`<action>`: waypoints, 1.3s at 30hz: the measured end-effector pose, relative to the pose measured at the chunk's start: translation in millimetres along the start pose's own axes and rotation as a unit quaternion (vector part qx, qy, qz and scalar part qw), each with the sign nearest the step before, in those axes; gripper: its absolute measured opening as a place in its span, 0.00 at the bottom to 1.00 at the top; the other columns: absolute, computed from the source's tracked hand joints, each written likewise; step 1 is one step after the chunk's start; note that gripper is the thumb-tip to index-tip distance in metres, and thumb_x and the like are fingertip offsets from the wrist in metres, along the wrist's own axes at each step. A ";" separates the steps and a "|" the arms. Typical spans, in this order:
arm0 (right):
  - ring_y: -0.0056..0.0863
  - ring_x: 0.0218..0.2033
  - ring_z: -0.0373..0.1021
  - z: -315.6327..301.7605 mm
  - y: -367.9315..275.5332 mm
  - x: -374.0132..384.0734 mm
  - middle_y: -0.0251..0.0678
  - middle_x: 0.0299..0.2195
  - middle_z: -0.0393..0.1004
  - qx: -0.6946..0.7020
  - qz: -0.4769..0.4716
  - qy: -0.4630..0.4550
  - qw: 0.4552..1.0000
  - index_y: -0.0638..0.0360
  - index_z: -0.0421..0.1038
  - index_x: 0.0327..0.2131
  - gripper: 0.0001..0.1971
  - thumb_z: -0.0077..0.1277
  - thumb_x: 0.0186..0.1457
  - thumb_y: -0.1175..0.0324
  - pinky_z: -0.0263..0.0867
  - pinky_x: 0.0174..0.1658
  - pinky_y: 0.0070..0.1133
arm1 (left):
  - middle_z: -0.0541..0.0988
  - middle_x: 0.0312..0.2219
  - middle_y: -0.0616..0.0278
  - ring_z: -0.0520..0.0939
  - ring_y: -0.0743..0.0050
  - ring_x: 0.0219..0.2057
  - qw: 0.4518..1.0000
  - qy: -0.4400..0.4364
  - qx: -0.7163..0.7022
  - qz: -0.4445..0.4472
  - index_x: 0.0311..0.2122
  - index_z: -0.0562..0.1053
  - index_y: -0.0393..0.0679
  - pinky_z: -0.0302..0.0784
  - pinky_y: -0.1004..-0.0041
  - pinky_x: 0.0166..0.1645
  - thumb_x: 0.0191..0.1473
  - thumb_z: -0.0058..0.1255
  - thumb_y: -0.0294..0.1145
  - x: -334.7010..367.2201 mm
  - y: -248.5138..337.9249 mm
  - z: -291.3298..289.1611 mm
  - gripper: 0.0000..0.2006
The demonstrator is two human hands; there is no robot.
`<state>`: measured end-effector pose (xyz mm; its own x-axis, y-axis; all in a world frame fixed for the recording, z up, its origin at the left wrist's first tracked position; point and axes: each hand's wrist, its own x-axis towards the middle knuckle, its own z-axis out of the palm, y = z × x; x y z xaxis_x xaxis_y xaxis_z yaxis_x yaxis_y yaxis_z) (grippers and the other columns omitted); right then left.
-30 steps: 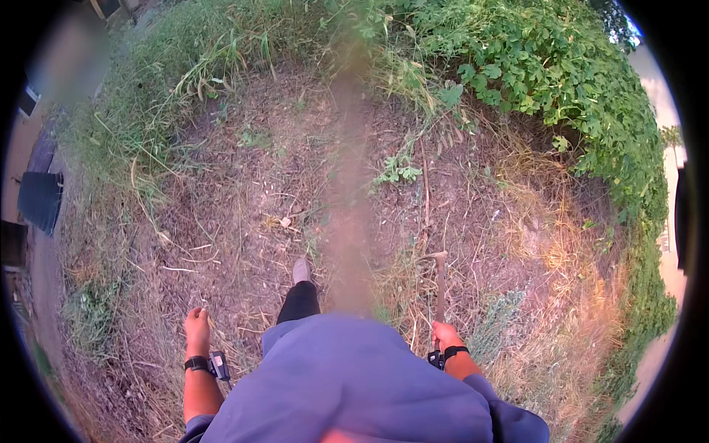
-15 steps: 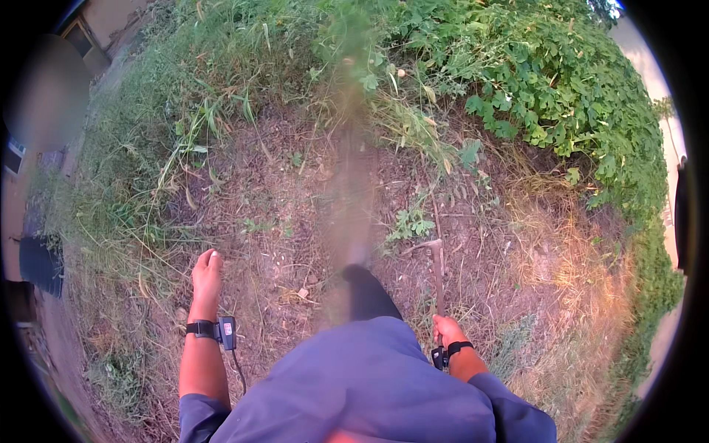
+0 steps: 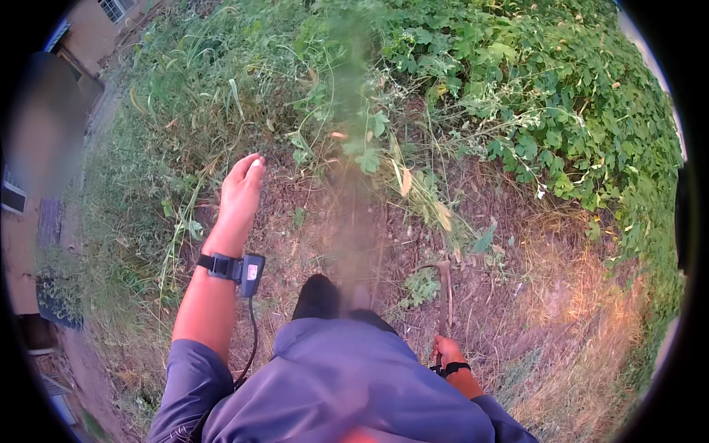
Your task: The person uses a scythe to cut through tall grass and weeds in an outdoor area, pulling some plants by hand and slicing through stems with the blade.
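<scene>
My left hand (image 3: 242, 190) reaches forward over the weedy ground, beside the tall grass. It appears to hold nothing, its fingers loosely stretched out. Low on the right, my right hand (image 3: 446, 348) is closed round the handle of a sickle (image 3: 444, 299). The tool points away from me, with its narrow blade turned to the left at the far end. Just left of the handle grows a small leafy weed (image 3: 421, 286). Ahead of both hands, long pale stalks of grass (image 3: 413, 181) lean across the edge of the growth.
A dense green leafy bush (image 3: 591, 111) fills the far right. Tall grass (image 3: 185, 96) stands at the far left. Dry straw (image 3: 561, 295) covers the ground at right. Buildings (image 3: 111, 33) show at the left rim. A blurred strip runs down the middle of the view.
My left hand has moved forward and slightly right, toward the growth. The view has shifted forward, and a second dark-clad foot or leg now shows. The right hand still holds the sickle.
</scene>
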<state>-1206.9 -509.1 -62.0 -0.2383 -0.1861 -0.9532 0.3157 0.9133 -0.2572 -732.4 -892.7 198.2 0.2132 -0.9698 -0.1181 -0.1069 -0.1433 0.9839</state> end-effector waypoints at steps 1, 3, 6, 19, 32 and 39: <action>0.25 0.11 0.58 3.7 -6.6 0.9 0.31 0.12 0.61 0.011 -0.001 0.014 1.000 0.58 0.66 0.26 0.11 0.48 0.58 0.62 0.56 0.16 0.27 | 0.72 0.54 0.58 0.72 0.68 0.54 1.000 -0.030 0.000 -0.006 0.58 0.64 0.38 0.66 0.69 0.56 0.62 0.46 0.39 30.5 11.4 18.4 0.23; 0.24 0.11 0.58 18.0 -24.3 -5.6 0.31 0.13 0.61 0.031 0.006 0.051 0.998 0.57 0.65 0.25 0.12 0.48 0.58 0.62 0.56 0.15 0.26 | 0.71 0.54 0.58 0.72 0.70 0.54 0.998 -0.061 -0.017 0.009 0.58 0.64 0.37 0.66 0.69 0.56 0.61 0.46 0.38 93.9 27.4 65.1 0.23; 0.24 0.11 0.59 46.9 -46.0 -25.4 0.30 0.13 0.61 0.082 0.023 0.054 0.995 0.56 0.63 0.24 0.12 0.48 0.58 0.63 0.56 0.15 0.26 | 0.72 0.53 0.58 0.71 0.71 0.54 0.995 -0.062 -0.046 0.058 0.58 0.64 0.36 0.66 0.70 0.56 0.60 0.48 0.35 199.8 35.6 114.9 0.23; 0.34 0.31 0.69 142.5 -71.6 -83.7 0.39 0.30 0.71 -0.151 0.119 0.205 0.960 0.55 0.68 0.40 0.16 0.47 0.55 0.54 0.63 0.36 0.29 | 0.74 0.49 0.42 0.76 0.56 0.50 0.989 0.042 0.026 -0.139 0.53 0.66 0.29 0.72 0.61 0.51 0.54 0.54 0.35 509.8 -12.3 234.1 0.25; 0.33 0.26 0.68 142.8 -70.6 -64.2 0.39 0.23 0.70 -0.198 0.031 0.149 0.968 0.56 0.69 0.33 0.13 0.46 0.54 0.56 0.63 0.30 0.29 | 0.66 0.22 0.67 0.64 0.79 0.19 0.964 -0.024 -0.151 -0.218 0.41 0.71 0.43 0.57 0.75 0.21 0.63 0.43 0.40 507.3 -8.3 220.1 0.12; 0.27 0.11 0.58 148.8 -169.3 -76.2 0.32 0.12 0.60 0.139 0.096 0.134 0.976 0.56 0.63 0.23 0.11 0.43 0.56 0.63 0.57 0.14 0.26 | 0.61 0.18 0.73 0.57 0.84 0.14 0.979 -0.038 -0.123 -0.160 0.38 0.71 0.45 0.51 0.78 0.18 0.63 0.44 0.40 423.9 46.2 168.6 0.10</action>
<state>-1105.6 -703.4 30.6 -0.3704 0.1141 -0.9219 0.6066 0.7813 -0.1470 -810.7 -1343.7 171.0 0.1245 -0.8964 -0.4253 0.1930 -0.3986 0.8966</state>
